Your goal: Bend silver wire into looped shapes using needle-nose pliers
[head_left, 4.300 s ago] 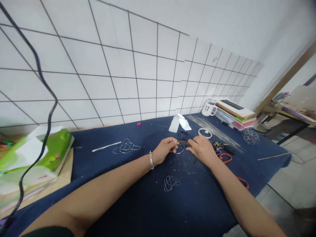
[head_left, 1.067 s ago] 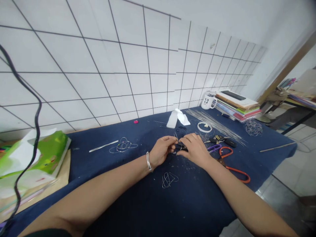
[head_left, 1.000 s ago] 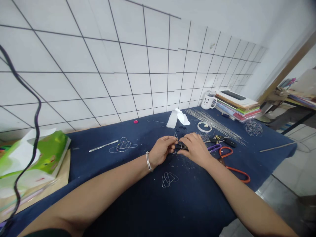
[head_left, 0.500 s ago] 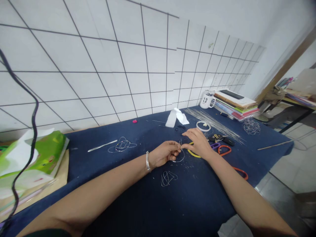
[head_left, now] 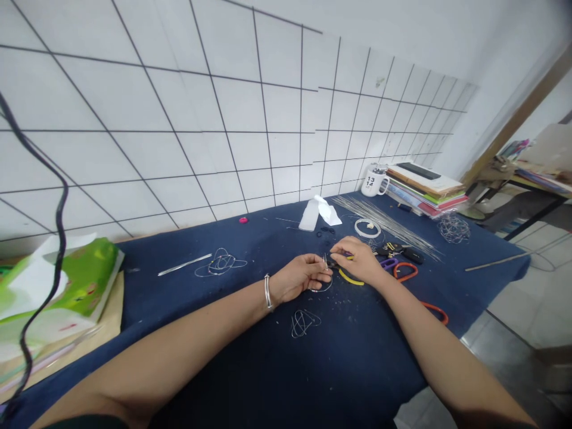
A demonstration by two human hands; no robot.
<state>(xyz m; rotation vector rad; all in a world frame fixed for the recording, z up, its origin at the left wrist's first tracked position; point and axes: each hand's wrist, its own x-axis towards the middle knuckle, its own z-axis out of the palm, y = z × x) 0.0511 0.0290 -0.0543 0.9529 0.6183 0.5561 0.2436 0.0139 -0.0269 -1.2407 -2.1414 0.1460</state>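
My left hand (head_left: 298,278), a silver bangle on its wrist, pinches a thin bent wire piece (head_left: 322,285) that loops down onto the blue cloth (head_left: 250,357). My right hand (head_left: 361,260) is closed on yellow-handled pliers (head_left: 349,277), whose tip meets the wire at my left fingertips. The two hands almost touch at the middle of the table.
A tangled wire shape (head_left: 304,322) lies near me, another wire shape (head_left: 221,262) and a metal strip (head_left: 185,264) to the left. Orange scissors (head_left: 413,286), purple-handled tools, straight wires (head_left: 388,223), a wire coil (head_left: 367,227), a mug (head_left: 372,182), stacked books (head_left: 424,189) and a green tissue pack (head_left: 67,280) surround them.
My right hand let go of the dark tool it worked with, reached right across the cloth, and came back holding yellow-handled pliers at the wire. My left hand kept pinching the wire.
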